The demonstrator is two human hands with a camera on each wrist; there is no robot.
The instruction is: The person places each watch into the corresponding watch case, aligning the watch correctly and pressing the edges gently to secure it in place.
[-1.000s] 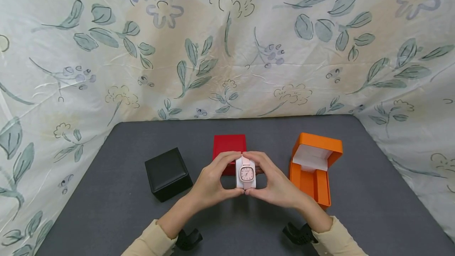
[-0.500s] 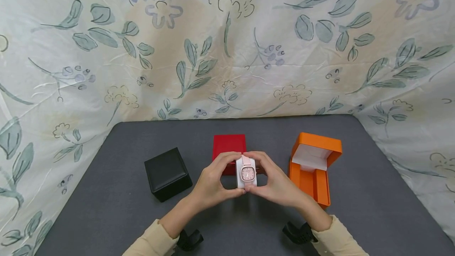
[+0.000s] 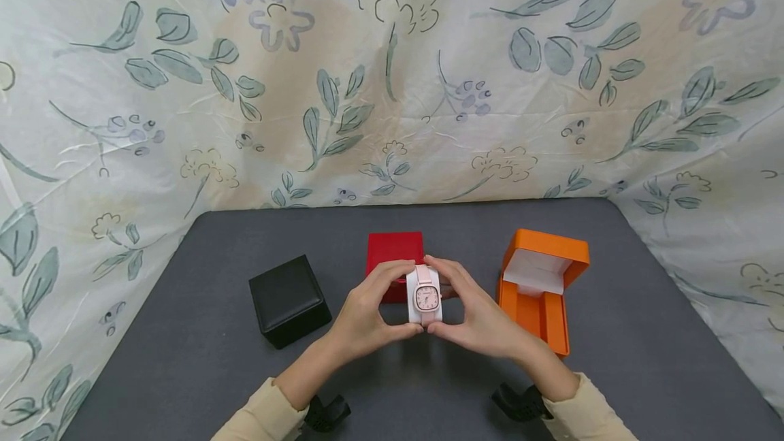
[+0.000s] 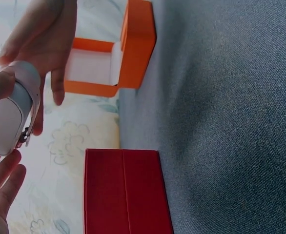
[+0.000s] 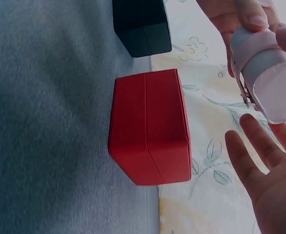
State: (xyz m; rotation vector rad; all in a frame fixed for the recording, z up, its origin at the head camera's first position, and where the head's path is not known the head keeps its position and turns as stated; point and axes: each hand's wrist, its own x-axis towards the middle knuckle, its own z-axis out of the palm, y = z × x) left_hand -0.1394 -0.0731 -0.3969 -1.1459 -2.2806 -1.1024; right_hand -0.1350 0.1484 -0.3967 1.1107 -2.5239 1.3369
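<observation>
A pink wristwatch (image 3: 427, 298) with a squarish face is strapped round a white watch cushion (image 3: 412, 306), held up above the table. My left hand (image 3: 358, 312) grips its left side, thumb at the near edge and index finger at the far edge. On the other side my right hand (image 3: 480, 315) holds it, thumb at the near edge and index finger by the far edge. The left wrist view shows the strap (image 4: 34, 83) curving round the cushion, with its buckle below. In the right wrist view several fingers (image 5: 253, 146) of my right hand extend under the cushion.
Just beyond the hands stands a closed red box (image 3: 395, 245), partly hidden by them. A closed black box (image 3: 288, 298) sits to the left. At the right an orange box (image 3: 545, 291) stands with its lid raised. Floral cloth (image 3: 392, 121) hangs behind the grey table (image 3: 233, 373).
The watch and cushion have shifted very slightly to the right. My right index finger has lifted a little at the far edge and my right thumb has slid slightly right.
</observation>
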